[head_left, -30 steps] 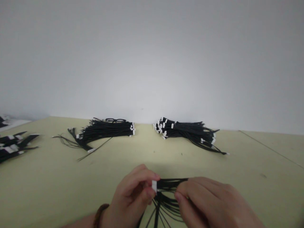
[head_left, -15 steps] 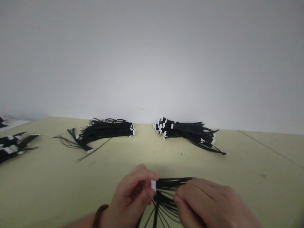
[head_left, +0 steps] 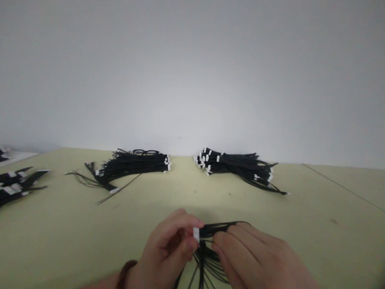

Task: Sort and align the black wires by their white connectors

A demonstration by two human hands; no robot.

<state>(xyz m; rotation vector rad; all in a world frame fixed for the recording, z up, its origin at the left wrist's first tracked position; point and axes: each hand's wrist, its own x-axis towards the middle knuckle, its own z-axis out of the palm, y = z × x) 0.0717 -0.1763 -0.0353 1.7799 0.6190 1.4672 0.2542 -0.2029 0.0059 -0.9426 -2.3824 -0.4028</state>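
My left hand (head_left: 173, 247) pinches a small white connector (head_left: 196, 234) between thumb and forefinger. Several thin black wires (head_left: 213, 228) run from the connector to the right. My right hand (head_left: 255, 257) is closed over these wires, its fingertips close to the connector; what exactly they pinch is hidden behind the fingers. More loose black wires (head_left: 207, 263) fan out below, between the two hands.
Behind my hands, a bundle of black wires with white connectors (head_left: 135, 163) lies left on the table (head_left: 90, 237), glasses (head_left: 146, 152) behind it. Another bundle (head_left: 237, 165) lies right. More connector wires (head_left: 18, 184) are at the far left. A pale wall (head_left: 192, 72) rises behind.
My right hand has moved left along the wires, closer to the connector. The connector in my left hand has shifted slightly to the right.
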